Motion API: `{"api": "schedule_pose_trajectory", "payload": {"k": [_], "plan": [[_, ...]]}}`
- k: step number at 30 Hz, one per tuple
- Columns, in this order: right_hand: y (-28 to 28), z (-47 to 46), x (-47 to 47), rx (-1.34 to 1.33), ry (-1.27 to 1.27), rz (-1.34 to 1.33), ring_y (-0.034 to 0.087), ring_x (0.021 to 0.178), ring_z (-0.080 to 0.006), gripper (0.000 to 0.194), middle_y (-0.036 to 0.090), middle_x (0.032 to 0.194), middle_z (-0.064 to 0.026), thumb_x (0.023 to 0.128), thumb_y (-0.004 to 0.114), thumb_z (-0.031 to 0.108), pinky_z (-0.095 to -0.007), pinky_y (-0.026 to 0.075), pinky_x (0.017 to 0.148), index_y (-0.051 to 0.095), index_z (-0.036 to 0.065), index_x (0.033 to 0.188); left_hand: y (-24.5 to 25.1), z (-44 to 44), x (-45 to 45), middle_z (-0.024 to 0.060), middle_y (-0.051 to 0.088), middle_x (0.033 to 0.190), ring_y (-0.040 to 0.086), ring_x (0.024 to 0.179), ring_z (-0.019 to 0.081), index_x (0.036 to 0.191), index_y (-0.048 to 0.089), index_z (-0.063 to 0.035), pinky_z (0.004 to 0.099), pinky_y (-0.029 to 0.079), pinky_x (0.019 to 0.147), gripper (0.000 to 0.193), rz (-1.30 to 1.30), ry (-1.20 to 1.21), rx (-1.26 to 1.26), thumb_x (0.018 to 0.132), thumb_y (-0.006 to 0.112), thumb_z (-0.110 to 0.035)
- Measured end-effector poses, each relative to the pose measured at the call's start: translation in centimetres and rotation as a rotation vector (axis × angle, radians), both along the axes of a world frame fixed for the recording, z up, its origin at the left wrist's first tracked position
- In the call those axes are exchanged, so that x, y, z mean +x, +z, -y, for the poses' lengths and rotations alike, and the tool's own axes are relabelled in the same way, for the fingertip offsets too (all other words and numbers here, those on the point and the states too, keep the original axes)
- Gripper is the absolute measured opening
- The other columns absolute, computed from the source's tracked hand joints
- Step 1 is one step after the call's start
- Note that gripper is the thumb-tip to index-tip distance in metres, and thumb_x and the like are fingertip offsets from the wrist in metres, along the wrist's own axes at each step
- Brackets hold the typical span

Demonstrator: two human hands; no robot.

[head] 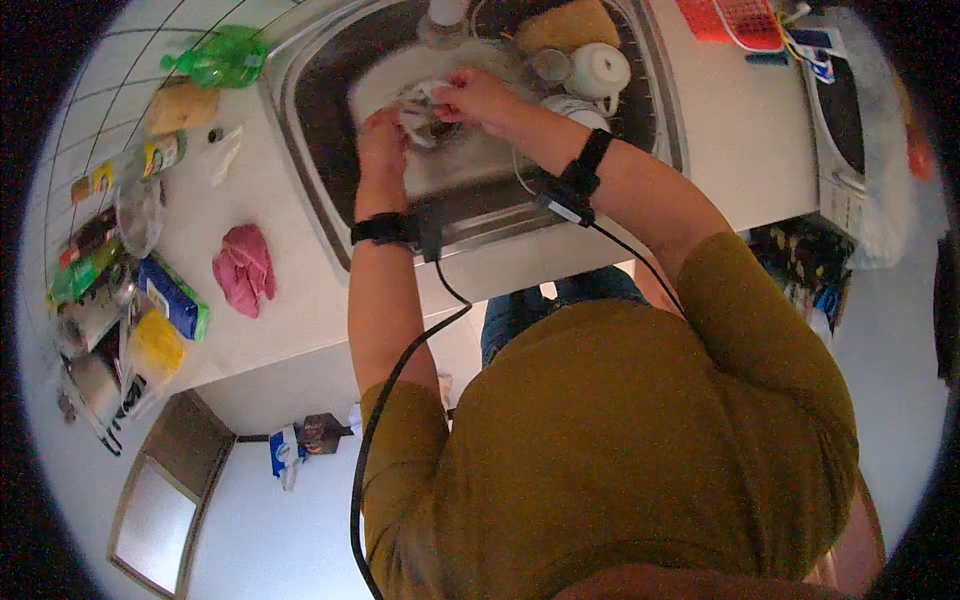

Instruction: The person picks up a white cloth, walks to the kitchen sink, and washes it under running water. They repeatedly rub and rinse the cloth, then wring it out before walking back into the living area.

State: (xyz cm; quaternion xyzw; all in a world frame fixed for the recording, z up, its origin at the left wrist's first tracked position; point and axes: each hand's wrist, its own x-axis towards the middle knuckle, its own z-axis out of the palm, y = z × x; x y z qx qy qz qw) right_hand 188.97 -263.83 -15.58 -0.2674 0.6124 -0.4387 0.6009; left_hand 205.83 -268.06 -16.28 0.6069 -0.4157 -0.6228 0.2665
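Observation:
Over the metal sink (304, 161), my left hand (382, 142) and my right hand (480, 101) hold a crumpled whitish thing (421, 112) between them. It looks like a cloth or thin plastic, but blur hides which. My right fingers pinch its upper right part, and my left fingers are at its left side. A pale, blurred surface (472, 161) lies below it in the sink. To the right of my right hand sit a white mug (600, 70), tipped over, a clear glass (551, 66) and another white dish (581, 112), partly behind my forearm.
A faucet (448, 15) rises at the sink's far side near a tan board or sponge (570, 26). On the left counter lie a pink cloth (245, 270), a green plastic bottle (225, 56) and several packages. A red basket (731, 22) stands right. Cables hang from both wrist straps.

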Motion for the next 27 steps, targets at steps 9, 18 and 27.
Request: {"api": "schedule_pose_trajectory", "payload": {"k": [9, 18, 27], "plan": [[-3.3, 1.9, 0.2, 0.081, -0.210, -0.148, 0.059, 0.077, -0.0210, 0.036, 0.054, 0.102, -0.0128, 0.083, 0.060, 0.014, -0.0312, 0.054, 0.063, 0.044, -0.001, 0.111, 2.7, 0.6, 1.4, 0.0068, 0.058, 0.102, 0.055, 0.088, 0.0176, 0.109, 0.053, -0.0004, 0.0301, 0.044, 0.074, 0.033, -0.304, 0.226, 0.030, 0.087, 0.050, -0.025], [1.8, -0.2, 0.5, -0.154, -0.147, -0.304, 0.060, 0.079, -0.0290, 0.044, 0.053, 0.109, -0.0162, 0.075, 0.060, 0.008, -0.0407, 0.051, 0.069, 0.045, 0.003, 0.116, 3.2, 0.8, 0.5, 0.0075, 0.054, 0.114, 0.052, 0.103, 0.0205, 0.117, 0.047, -0.0007, 0.0329, 0.042, 0.088, 0.032, -0.681, 0.138, 0.101, 0.088, 0.047, -0.015], [1.0, 0.1, 1.1, -0.136, 0.213, -0.535, 0.058, 0.082, -0.0263, 0.033, 0.059, 0.096, -0.0098, 0.074, 0.058, 0.015, -0.0371, 0.049, 0.075, 0.055, 0.007, 0.106, 4.3, 0.2, -0.8, 0.0084, 0.052, 0.119, 0.050, 0.108, 0.0238, 0.121, 0.045, 0.0004, 0.0346, 0.038, 0.095, 0.040, -0.752, 0.108, 0.279, 0.090, 0.049, -0.024]]}}
